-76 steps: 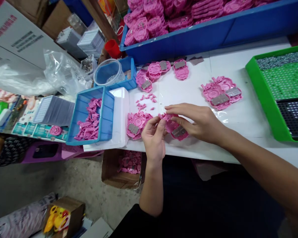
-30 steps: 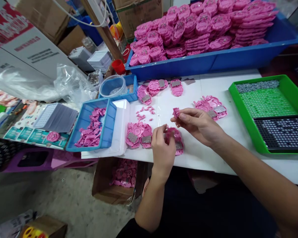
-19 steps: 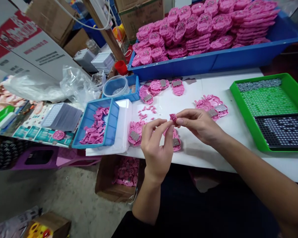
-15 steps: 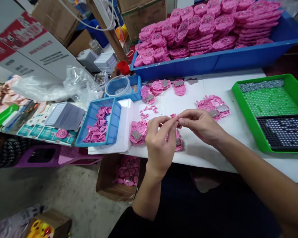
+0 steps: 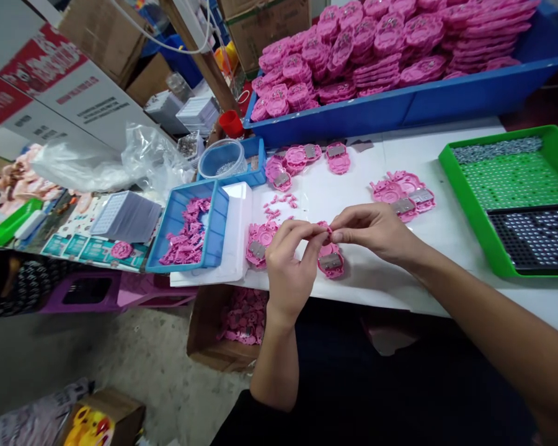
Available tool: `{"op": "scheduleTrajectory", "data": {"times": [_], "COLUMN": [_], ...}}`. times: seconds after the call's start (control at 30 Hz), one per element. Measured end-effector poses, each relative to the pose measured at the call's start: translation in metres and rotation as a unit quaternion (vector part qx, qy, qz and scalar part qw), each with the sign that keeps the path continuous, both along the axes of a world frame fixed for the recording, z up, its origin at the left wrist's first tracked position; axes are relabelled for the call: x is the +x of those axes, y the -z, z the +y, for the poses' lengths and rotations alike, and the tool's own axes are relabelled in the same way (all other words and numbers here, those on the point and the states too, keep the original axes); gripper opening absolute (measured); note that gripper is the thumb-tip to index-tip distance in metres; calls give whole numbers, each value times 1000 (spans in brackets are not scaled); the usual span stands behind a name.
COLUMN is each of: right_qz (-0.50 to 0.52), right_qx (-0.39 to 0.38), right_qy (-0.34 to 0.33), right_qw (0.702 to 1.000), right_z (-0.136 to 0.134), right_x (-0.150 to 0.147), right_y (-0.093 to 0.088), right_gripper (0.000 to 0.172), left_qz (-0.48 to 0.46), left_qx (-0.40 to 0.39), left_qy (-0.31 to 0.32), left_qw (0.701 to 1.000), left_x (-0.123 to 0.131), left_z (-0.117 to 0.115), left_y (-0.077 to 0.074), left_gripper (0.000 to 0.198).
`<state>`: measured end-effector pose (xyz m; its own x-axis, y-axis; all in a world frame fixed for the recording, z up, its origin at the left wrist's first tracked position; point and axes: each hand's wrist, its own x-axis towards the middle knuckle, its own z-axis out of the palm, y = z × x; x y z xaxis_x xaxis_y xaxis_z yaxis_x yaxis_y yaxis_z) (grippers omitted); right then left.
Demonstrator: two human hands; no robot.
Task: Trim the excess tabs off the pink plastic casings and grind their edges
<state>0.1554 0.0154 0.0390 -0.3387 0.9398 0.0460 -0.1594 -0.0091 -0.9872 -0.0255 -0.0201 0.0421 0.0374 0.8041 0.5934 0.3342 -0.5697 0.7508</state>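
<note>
Between the fingertips of two hands, just above the white worktop, a small pink piece is held, as I see it remotely through the head camera. The left hand and right hand each pinch at it, thumb against forefinger, about equally near; the fingers hide so much that I cannot tell its long axis. Directly below them in my view, on the near side, lies a pink casing with a metal plate, its length pointing roughly away from the person. More casings sit by the left hand, with loose pink bits beyond. Farther left, a light-blue bin holds pink parts; below the table edge, a cardboard box holds others. At right, a green tray carries grey pieces and a black grid. Across the back, a blue tub is heaped with stacked pink discs.
</note>
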Motion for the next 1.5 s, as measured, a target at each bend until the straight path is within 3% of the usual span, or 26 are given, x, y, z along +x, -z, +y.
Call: {"op": "scheduleTrajectory", "data": {"times": [0.33,0.53,0.63,0.83,0.93,1.23,1.5], "right_qz": [-13,4,18,27,28,50,33], "right_qx": [39,36,37,43,40,39,40], "right_qy": [37,36,70,86,80,78,81], "right_qw": [998,999,997,995,996,995,995], "right_z": [-8,-11,-10,-9,-10,-9,-9], "right_x": [-7,-9,-8,-5,-5,-6,-6], "right_y": [-2,-5,-7,-8,-8,-9,-11], "right_gripper": [28,31,34,33,29,30,30], "left_qz": [56,34,26,22,49,118,174], "left_qx": [1,-9,2,39,98,165,177], "left_qy": [-3,15,23,-69,-104,-86,-69], "left_qw": [998,999,999,997,989,975,966], "left_x": [-3,-3,0,8,8,5,-2], "left_z": [0,1,-3,-8,-7,-2,-2], "left_y": [-1,2,3,7,7,20,19], "left_gripper": [10,9,10,5,18,55,51]}}
